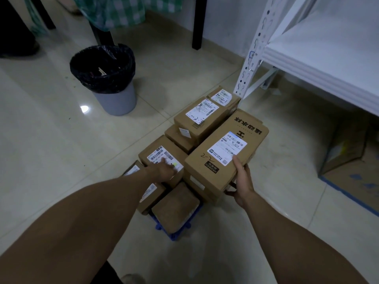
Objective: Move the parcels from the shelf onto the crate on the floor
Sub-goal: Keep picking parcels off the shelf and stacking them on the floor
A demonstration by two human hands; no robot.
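left hand [164, 170] flat on labelled parcel [156, 153], right hand [243, 181] gripping long brown printed carton [223, 158], blue crate [174, 235] beneath

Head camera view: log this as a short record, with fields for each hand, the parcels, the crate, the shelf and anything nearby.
left hand: straight fingers touching the label of a small brown cardboard parcel
right hand: grips the near end of a long brown cardboard box with black print, thumb on top
stack: brown labelled parcels piled in layers
crate: blue plastic crate, only near edge showing under parcels
shelf: white metal shelf, right of the stack
nearby: grey round bin with black liner; flattened cardboard sheet under the shelf
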